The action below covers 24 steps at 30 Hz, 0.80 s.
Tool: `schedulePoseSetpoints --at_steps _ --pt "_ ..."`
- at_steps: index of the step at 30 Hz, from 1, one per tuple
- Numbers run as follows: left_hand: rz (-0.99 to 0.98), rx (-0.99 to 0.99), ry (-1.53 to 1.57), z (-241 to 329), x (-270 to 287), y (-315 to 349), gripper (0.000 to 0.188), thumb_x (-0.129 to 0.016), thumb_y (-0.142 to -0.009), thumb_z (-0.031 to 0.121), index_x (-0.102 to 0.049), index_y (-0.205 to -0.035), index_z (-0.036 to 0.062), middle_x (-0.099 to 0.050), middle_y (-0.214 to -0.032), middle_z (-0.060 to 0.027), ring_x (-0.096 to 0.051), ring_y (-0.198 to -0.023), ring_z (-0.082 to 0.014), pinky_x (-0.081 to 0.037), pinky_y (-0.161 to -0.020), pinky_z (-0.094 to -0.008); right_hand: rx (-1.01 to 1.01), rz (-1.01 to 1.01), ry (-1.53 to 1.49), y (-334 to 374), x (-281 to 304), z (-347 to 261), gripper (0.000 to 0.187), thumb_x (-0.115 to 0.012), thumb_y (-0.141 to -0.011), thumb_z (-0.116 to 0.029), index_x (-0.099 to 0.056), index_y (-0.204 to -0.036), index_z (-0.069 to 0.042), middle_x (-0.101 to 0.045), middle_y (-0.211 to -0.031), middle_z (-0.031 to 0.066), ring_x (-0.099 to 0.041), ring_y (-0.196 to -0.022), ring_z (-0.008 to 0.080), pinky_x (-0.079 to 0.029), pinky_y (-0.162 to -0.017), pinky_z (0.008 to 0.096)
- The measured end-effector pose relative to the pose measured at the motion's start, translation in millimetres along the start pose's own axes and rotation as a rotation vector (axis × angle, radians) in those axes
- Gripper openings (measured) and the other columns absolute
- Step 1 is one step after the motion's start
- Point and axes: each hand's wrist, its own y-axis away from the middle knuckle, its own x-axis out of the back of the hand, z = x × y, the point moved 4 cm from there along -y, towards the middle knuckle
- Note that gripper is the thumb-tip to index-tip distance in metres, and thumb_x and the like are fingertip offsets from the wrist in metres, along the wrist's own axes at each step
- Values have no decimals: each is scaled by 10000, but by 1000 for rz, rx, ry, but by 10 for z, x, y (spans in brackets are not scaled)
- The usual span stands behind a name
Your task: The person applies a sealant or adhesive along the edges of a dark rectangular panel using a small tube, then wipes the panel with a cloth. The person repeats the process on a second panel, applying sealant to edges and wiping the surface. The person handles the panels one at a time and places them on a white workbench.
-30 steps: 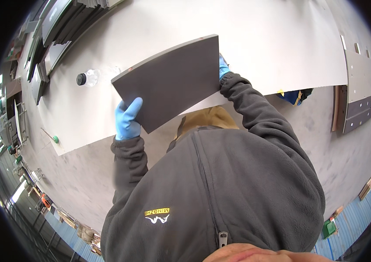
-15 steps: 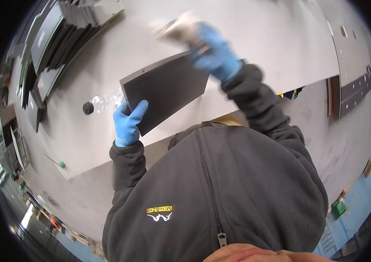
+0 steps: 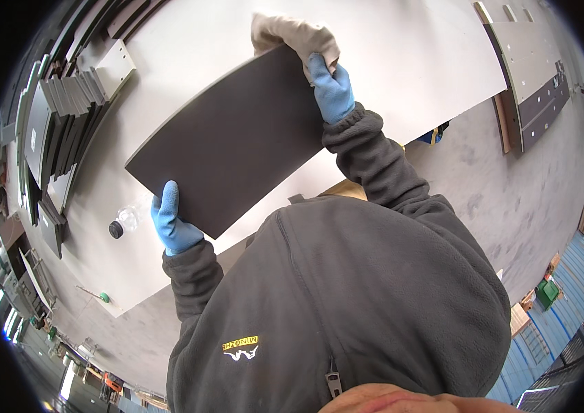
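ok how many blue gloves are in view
2: one on the left hand, gripping the left end of the dark panel; one on the right hand, holding a pale cloth at the panel's upper right corner. Others could be hidden.

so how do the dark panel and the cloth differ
The dark panel is flat, while the cloth is crumpled. The panel is dark grey-brown, the cloth off-white. The panel is much larger than the cloth. The left hand grips the panel, the right hand the cloth. Both are held in blue-gloved hands.
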Motion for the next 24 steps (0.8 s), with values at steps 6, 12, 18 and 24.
schedulePoseSetpoints --at_steps 6,12,18,24 --pt "-42 122 143 -310 -533 -202 297 -582 -1033 171 -663 -1272 15 -712 -1240 -114 -679 -1150 -257 -529 -1022 -376 -42 -128 113 -118 899 -251 413 -593 -1036 -354 -659 -1185 26 -663 -987 35 -622 -898 118 -523 -808 259" --pt "42 25 -202 -403 -1016 -224 285 -662 -967 148 -686 -1197 -19 -726 -1152 -103 -687 -1079 -213 -527 -991 -336 128 76 43 -729 1826 -127 387 -626 -1029 -363 -634 -1168 -2 -689 -982 70 -677 -827 183 -587 -721 311" --pt "133 118 43 -632 -1001 -252 291 -629 -995 169 -687 -1220 -5 -723 -1195 -118 -690 -1105 -240 -534 -1011 -368 118 434 62 -1192 2556 -308 411 -585 -1057 -376 -635 -1130 26 -674 -851 28 -633 -677 142 -499 -568 287" --pt "-54 144 299 -754 -1191 -470 293 -610 -1025 191 -695 -1231 0 -720 -1242 -147 -689 -1137 -270 -530 -1043 -393 821 -507 1302 -350 1853 219 490 -688 -842 -160 -600 -1311 -54 -570 -1406 217 -543 -1295 411 -393 -1157 508"
